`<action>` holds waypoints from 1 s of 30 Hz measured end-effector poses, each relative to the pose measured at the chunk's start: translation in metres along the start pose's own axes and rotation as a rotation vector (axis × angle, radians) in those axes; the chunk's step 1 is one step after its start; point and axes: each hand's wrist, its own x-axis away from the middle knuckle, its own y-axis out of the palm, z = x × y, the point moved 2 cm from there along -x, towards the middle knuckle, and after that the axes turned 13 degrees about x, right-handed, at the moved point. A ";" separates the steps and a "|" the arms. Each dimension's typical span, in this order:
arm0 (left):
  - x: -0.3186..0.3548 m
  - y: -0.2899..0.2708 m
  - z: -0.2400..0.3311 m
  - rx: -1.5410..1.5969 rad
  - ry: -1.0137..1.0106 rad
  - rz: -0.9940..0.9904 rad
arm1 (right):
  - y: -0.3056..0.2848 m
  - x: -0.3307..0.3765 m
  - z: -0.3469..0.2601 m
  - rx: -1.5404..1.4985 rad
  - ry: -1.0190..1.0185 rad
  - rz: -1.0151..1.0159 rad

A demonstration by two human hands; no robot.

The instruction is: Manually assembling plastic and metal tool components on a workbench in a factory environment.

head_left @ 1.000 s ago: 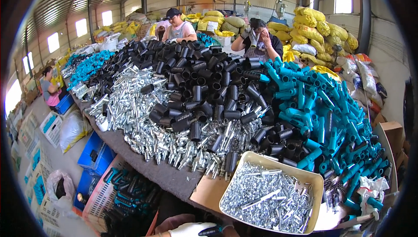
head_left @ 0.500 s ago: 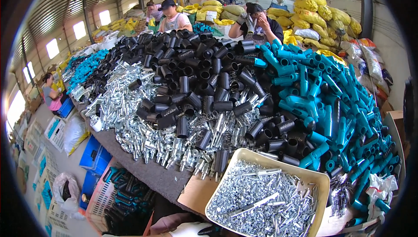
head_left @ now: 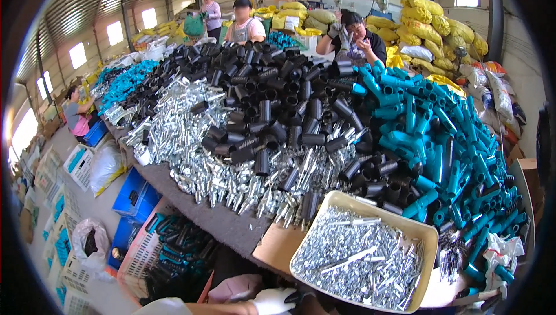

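Observation:
At the lower edge, my left hand (head_left: 273, 301) reaches in from the left in a white glove. Its fingers look closed around something dark (head_left: 296, 297), too cut off to name. My right hand is not in view. Right of the left hand stands a cream plastic tray (head_left: 431, 257), filled with small silvery metal parts (head_left: 359, 257) and a few longer rods. A piece of cardboard (head_left: 279, 247) lies under the tray's left side. Beyond it, silvery metal fittings (head_left: 231, 185) are heaped with black plastic sleeves (head_left: 272, 92) and teal plastic tool housings (head_left: 420, 121).
A pink crate (head_left: 136, 263) of black and teal parts stands on the floor, below the grey table edge (head_left: 194, 208), with blue bins (head_left: 136, 196) beside it. Co-workers (head_left: 356, 43) are across the heap. Yellow sacks (head_left: 417, 22) are stacked behind.
The view has shifted, so the heap and tray sit further right and more of my left forearm shows. In the background, a standing person now holds up a green bag.

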 end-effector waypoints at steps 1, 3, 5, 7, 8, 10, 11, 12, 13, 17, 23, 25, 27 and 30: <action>-0.005 0.008 -0.008 0.083 -0.309 -0.124 | 0.001 0.013 -0.003 0.058 -0.013 -0.013; -0.005 0.006 0.002 0.070 -0.249 -0.064 | -0.005 0.043 0.001 0.189 -0.032 -0.049; -0.008 0.006 -0.006 0.106 -0.314 -0.058 | -0.011 0.074 0.010 0.335 -0.027 -0.126; -0.012 0.004 -0.004 0.095 -0.399 -0.145 | -0.012 0.103 0.010 0.453 -0.054 -0.194; -0.014 -0.006 -0.002 0.139 -0.406 -0.108 | -0.016 0.096 -0.029 0.504 -0.096 -0.234; -0.016 0.013 -0.001 0.064 -0.485 -0.119 | -0.033 0.110 -0.076 0.342 0.134 -0.159; -0.022 0.019 -0.006 0.090 -0.539 -0.099 | -0.027 0.102 -0.070 0.548 0.150 -0.284; -0.020 0.022 -0.011 0.090 -0.533 -0.014 | -0.025 0.102 -0.073 0.747 0.178 -0.387; -0.023 0.017 -0.014 0.110 -0.498 -0.033 | -0.023 0.099 -0.071 0.581 0.223 -0.334; -0.031 0.021 -0.010 0.144 -0.473 -0.121 | -0.037 0.094 -0.050 0.257 0.329 -0.286; -0.022 0.039 -0.025 0.130 -0.512 -0.071 | -0.048 0.103 -0.104 0.271 0.253 -0.194; -0.026 0.040 -0.028 0.137 -0.526 -0.055 | -0.041 0.097 -0.091 0.701 0.076 -0.349; -0.020 0.034 -0.029 0.120 -0.519 0.013 | -0.038 0.093 -0.100 0.350 0.245 -0.204; -0.027 0.024 -0.009 0.192 -0.439 -0.017 | -0.023 0.094 -0.017 0.105 0.251 0.001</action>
